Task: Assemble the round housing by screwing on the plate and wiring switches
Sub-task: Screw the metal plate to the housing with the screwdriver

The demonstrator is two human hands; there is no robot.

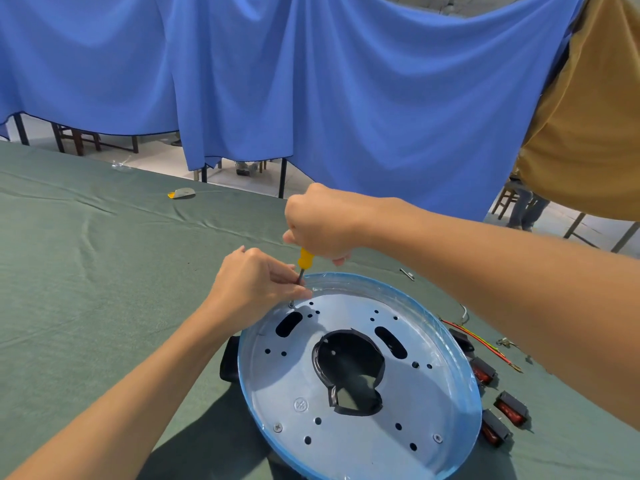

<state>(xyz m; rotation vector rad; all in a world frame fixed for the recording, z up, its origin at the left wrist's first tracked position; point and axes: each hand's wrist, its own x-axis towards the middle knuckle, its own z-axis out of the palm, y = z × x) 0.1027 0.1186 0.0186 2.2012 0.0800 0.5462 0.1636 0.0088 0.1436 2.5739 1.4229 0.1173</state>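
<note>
A round housing with a blue rim lies on the green cloth, a silvery perforated plate set inside it. Two screws sit in the plate near its front edge, one at the left and one at the right. My right hand grips the yellow-handled screwdriver upright. Its tip stands on a screw at the plate's far left edge. My left hand pinches the screwdriver's shaft just above that screw. Several black switches with red rockers lie right of the housing.
Red and yellow wires lie beyond the switches. A small metal part rests behind the housing, and a grey and yellow scrap lies far back on the cloth. A blue curtain hangs behind the table. A person in a tan shirt stands at right.
</note>
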